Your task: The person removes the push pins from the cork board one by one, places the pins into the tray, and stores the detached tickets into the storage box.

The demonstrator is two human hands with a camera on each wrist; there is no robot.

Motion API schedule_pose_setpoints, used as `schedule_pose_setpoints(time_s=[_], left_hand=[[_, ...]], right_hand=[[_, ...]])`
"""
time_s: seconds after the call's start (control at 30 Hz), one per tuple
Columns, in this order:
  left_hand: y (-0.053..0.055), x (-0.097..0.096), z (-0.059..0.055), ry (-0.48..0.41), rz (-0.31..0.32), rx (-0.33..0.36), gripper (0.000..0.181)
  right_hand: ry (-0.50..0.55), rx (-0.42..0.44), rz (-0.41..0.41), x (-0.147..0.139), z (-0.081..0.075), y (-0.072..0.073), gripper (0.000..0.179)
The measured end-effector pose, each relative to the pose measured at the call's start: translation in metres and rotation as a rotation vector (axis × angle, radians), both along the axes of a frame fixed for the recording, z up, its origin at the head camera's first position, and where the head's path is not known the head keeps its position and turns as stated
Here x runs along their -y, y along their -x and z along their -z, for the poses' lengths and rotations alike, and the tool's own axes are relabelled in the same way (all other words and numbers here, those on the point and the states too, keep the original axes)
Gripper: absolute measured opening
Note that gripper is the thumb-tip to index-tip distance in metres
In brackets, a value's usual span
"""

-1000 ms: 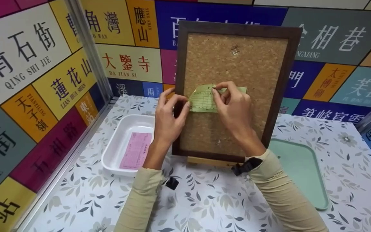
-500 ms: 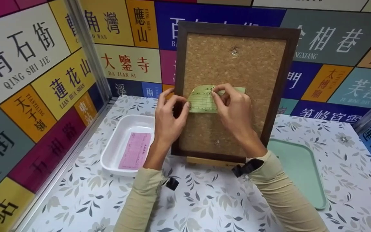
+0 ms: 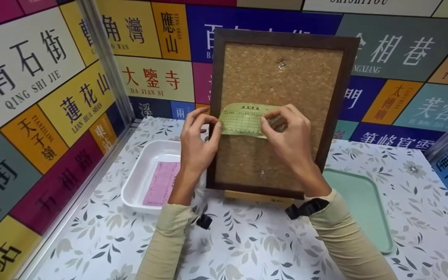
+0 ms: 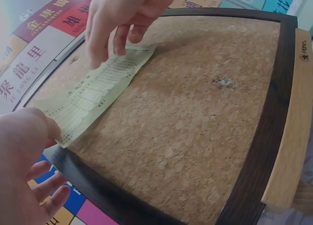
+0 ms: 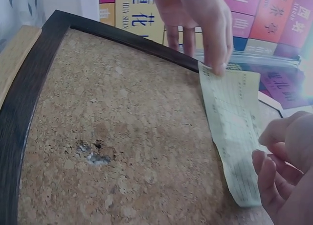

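Note:
A pale green printed paper slip (image 3: 243, 120) lies across the middle of a dark-framed corkboard (image 3: 263, 81), its left end bowed. My left hand (image 3: 198, 136) pinches that end beside the frame, its other fingers spread outside the board in the left wrist view. Over the slip's right part is my right hand (image 3: 290, 132), thumb and index tips close together at the paper. In the right wrist view the right fingers (image 5: 266, 173) bend beside the slip's edge; I cannot tell whether they hold anything small. The slip's right end (image 4: 146, 51) stretches beyond the right fingertips in the left wrist view.
The board leans on a light wooden stand (image 3: 259, 197). At left a white tray (image 3: 130, 190) holds a pink printed slip (image 3: 161, 182); a mint green tray (image 3: 368, 214) lies at right. Pale worn spots (image 5: 95, 154) mark the cork. Sign-patterned walls stand behind and left of the table.
My right hand has moved right along the slip, uncovering more of its print. The left hand and the slip's left end have shifted slightly left. The view has drifted a little.

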State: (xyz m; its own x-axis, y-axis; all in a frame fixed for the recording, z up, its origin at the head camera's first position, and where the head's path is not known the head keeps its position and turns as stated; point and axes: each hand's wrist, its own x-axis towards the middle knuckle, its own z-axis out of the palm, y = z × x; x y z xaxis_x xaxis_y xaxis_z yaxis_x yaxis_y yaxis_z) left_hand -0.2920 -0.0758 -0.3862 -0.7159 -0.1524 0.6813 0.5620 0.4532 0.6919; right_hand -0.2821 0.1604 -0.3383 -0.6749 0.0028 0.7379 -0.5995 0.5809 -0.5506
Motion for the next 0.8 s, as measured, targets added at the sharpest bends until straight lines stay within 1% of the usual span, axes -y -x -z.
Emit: schedule_pose_setpoints(time_s=[0.13, 0.27, 0.37, 0.5, 0.67, 0.8], left_hand=[[0.000, 0.005, -0.001, -0.011, -0.008, -0.002, 0.010], [-0.001, 0.011, -0.003, -0.019, -0.022, -0.007, 0.010], [-0.001, 0.014, -0.005, -0.030, -0.017, -0.010, 0.010], [-0.002, 0.017, -0.005, -0.043, 0.006, -0.001, 0.009], [-0.005, 0.022, -0.006, -0.065, 0.027, 0.016, 0.009], [-0.007, 0.026, -0.009, -0.086, 0.018, 0.025, 0.009]], right_hand=[[-0.001, 0.006, -0.009, -0.007, -0.001, -0.005, 0.005], [0.034, 0.002, -0.019, -0.014, -0.001, -0.011, 0.003], [0.066, 0.007, -0.022, -0.013, -0.005, -0.020, 0.006], [0.080, 0.011, -0.022, -0.011, -0.012, -0.034, 0.006], [0.107, 0.014, -0.041, -0.017, -0.011, -0.043, 0.006], [0.121, 0.015, -0.047, -0.025, -0.007, -0.047, 0.006]])
